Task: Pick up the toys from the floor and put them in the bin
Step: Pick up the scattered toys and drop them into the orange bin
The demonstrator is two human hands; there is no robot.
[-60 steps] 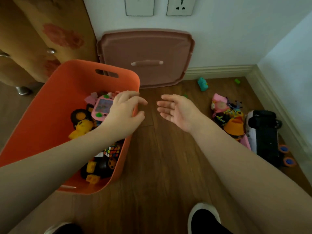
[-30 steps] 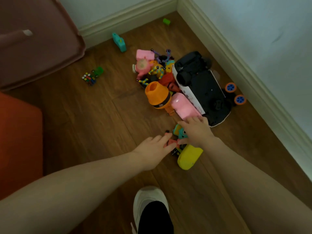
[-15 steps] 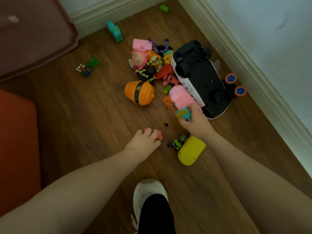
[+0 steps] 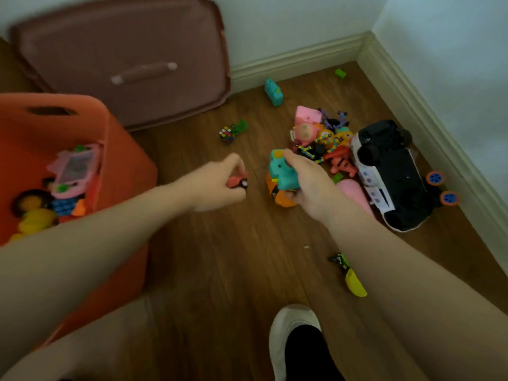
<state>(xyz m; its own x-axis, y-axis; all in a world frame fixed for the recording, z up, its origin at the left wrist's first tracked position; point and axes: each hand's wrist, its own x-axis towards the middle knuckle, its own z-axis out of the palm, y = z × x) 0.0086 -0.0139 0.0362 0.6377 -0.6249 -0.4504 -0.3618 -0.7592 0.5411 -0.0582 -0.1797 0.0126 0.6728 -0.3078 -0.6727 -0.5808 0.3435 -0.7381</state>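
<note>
The orange bin (image 4: 129, 171) stands at the left with several toys inside, among them a pink toy phone (image 4: 75, 167). My left hand (image 4: 217, 182) grips a small red toy (image 4: 237, 182) above the floor, just right of the bin. My right hand (image 4: 308, 182) holds a teal toy (image 4: 280, 171) in the air, over an orange toy (image 4: 280, 198) on the floor. A heap of toys (image 4: 321, 138) lies beyond, beside an overturned black and white toy car (image 4: 390, 171).
The bin's brown lid (image 4: 123, 59) leans on the wall at the back. Loose on the floor are a small puzzle cube (image 4: 226, 133), a teal block (image 4: 273, 92), a green piece (image 4: 340, 73), a yellow toy (image 4: 354, 284). My shoe (image 4: 294, 339) stands at the bottom.
Both hands have lifted off the floor with their toys and swung left. The view has turned left, so the bin shows again.
</note>
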